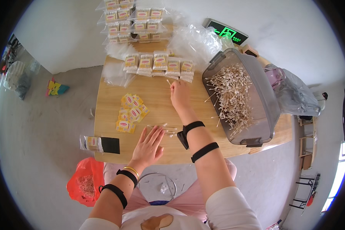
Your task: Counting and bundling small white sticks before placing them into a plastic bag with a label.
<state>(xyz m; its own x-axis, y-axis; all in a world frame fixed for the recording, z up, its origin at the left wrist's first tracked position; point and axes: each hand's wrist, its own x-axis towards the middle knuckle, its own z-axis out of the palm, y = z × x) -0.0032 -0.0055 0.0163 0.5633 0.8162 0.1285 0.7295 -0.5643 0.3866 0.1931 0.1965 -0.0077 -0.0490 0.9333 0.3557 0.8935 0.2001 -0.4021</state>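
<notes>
My left hand [150, 145] lies with its fingers stretched out, fingertips resting by a few loose cotton swabs [168, 129] on the wooden table [153, 103]. Farther forward, my right hand [180, 94] is closed in a pinch; the tip of a cotton swab [168, 82] pokes out from the fingers. Just beyond it stands a row of packed cotton swab bundles [146, 63] with yellow labels. Left of centre is a loose pile of yellow and white label cards [134, 113]. To the right, a grey plastic bin [262, 103] lies tipped toward me, with many loose swabs [234, 99] inside.
Bagged swab packs [142, 23] are stacked at the back, beside clear plastic bags [195, 40] and a green exit sign [228, 32]. A swab pack with a black piece [110, 145] sits at the left edge. A red bag [88, 180] stands on the floor.
</notes>
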